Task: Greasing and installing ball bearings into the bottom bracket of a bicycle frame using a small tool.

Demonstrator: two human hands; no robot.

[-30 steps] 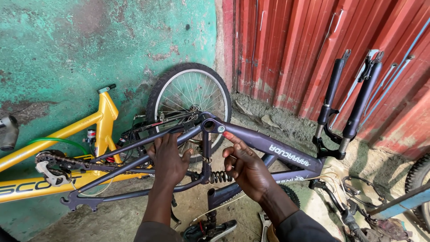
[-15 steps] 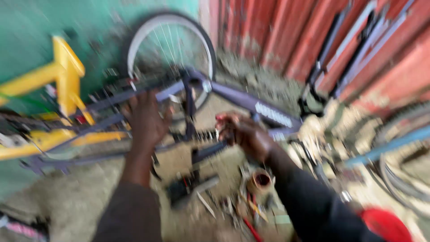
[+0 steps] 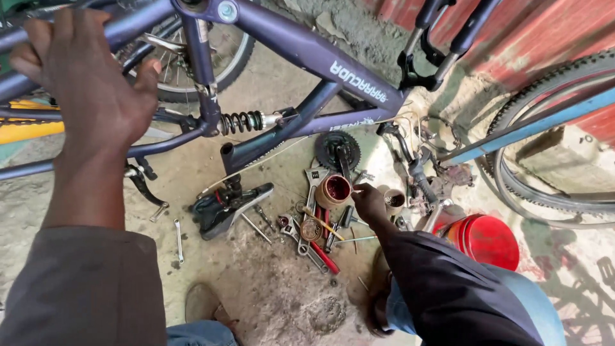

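My left hand (image 3: 86,83) rests high on the rear tubes of a purple bicycle frame (image 3: 307,48), fingers curled over them. The frame's coil spring shock (image 3: 242,120) sits just right of that hand. My right hand (image 3: 370,202) reaches down to the ground, fingertips pinched together at the rim of a small open tin (image 3: 333,191) with red grease inside. I cannot tell whether it holds anything. A second small tin (image 3: 394,200) stands right beside that hand. Wrenches (image 3: 314,182) and a red-handled tool (image 3: 325,257) lie scattered around the tins.
A black chainring with crank (image 3: 337,150) and a black saddle (image 3: 224,206) lie on the dirt floor. A red bucket (image 3: 490,240) stands by my right knee. A tyred wheel (image 3: 544,192) and a blue tube (image 3: 532,125) fill the right. A yellow bicycle (image 3: 25,131) lies at the left.
My view has dropped toward the ground. My right hand left the purple frame and went down to the tins among the tools. My left hand stayed on the frame.
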